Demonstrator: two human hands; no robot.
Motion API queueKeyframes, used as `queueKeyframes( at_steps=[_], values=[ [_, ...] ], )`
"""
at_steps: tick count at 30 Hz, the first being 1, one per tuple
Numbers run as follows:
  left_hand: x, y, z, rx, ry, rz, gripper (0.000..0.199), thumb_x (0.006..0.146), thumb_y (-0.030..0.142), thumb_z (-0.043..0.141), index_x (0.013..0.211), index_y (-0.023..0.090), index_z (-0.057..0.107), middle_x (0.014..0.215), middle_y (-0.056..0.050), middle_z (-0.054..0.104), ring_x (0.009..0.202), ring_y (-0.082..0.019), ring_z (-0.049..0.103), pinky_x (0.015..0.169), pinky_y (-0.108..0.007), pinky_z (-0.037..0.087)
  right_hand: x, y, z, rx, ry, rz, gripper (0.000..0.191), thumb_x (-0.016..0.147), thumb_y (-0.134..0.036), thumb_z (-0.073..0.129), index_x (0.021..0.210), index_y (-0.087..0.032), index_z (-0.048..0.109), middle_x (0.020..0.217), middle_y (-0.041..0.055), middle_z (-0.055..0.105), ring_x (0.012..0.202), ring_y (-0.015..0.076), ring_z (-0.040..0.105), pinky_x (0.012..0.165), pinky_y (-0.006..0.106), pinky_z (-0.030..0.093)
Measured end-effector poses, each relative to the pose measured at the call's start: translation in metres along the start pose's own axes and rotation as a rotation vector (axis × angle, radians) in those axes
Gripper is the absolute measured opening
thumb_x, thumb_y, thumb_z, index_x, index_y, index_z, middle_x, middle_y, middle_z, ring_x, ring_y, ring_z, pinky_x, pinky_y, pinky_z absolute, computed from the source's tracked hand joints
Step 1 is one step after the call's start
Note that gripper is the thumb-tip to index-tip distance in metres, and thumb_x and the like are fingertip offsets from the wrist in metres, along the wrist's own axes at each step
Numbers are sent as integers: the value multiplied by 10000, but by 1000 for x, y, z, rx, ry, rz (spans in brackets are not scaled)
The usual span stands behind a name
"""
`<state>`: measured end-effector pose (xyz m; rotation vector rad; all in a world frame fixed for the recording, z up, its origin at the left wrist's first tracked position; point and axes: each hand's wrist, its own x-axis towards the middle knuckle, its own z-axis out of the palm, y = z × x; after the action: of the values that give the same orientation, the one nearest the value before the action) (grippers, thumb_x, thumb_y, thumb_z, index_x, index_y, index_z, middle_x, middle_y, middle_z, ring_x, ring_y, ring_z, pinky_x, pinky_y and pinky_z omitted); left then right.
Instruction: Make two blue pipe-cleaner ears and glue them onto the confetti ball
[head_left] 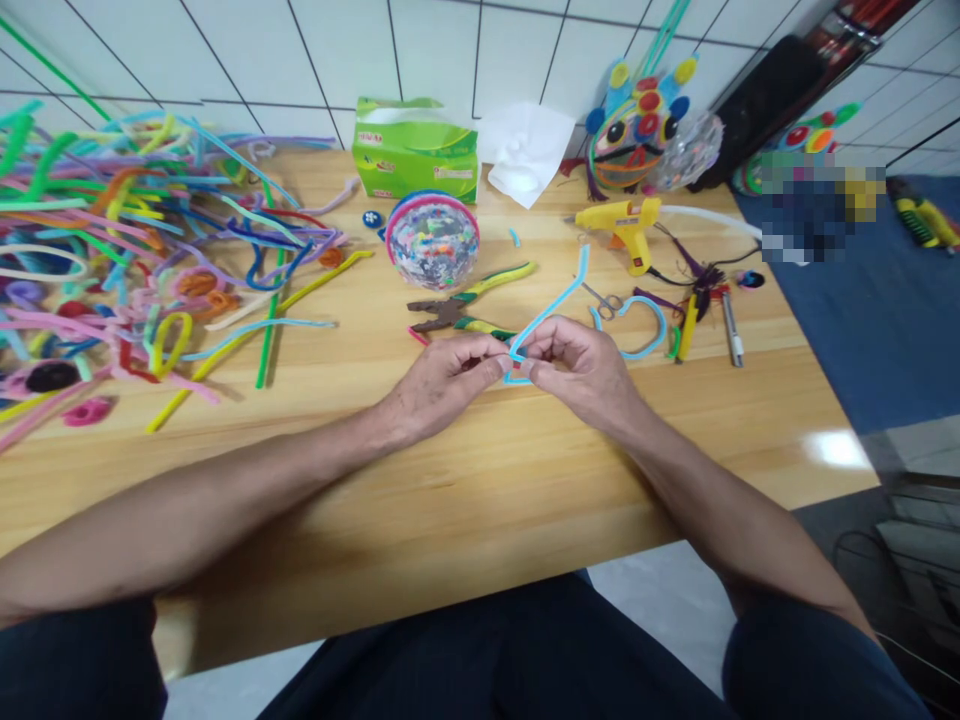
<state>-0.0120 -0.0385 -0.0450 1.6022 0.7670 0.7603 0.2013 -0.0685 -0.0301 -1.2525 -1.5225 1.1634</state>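
You work at a wood-topped counter that runs along a white tiled wall, a heap of multicolored pipe cleaners spread across its left side. Your left hand and right hand meet above the counter near its middle, thumbs and fingers of both pinched closed on a bent light-blue pipe cleaner, one long arm of it angling up and to the right. By the wall stand a green tissue pack and, farther right, a colorful face-shaped ornament with black eyes, a crumpled white sheet between them. In front of the pack sits a round, glittery ball with a pink and blue rim. A yellow glue gun lies beyond your right hand, while green-and-yellow pliers rest open just past your fingers. Just beside your right hand is a curved light-blue strip, and a silver pen lies farther right. Small scissors touch down near the strip, and a tiny blue snippet lies between the ball and the glue gun.
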Motion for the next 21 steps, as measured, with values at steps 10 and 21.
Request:
queueKeyframes(
  at_steps=[10, 21],
  values=[
    [2, 3, 2, -131, 38, -66, 208, 930, 386, 746, 830, 204, 730, 688, 18, 643, 716, -155, 595, 725, -288, 486, -1, 2, 2, -24, 19, -43, 113, 818, -274, 780, 876, -235, 691, 698, -48, 662, 643, 121, 575, 626, 277, 478],
    [0, 2, 4, -170, 108, -78, 174, 886, 325, 727, 771, 196, 750, 731, 2, 694, 712, -145, 586, 735, -292, 495, -7, 2, 4, -215, 81, -182, 52, 887, -270, 737, 925, -253, 766, 814, -4, 751, 717, 159, 635, 687, 322, 544]
  ],
)
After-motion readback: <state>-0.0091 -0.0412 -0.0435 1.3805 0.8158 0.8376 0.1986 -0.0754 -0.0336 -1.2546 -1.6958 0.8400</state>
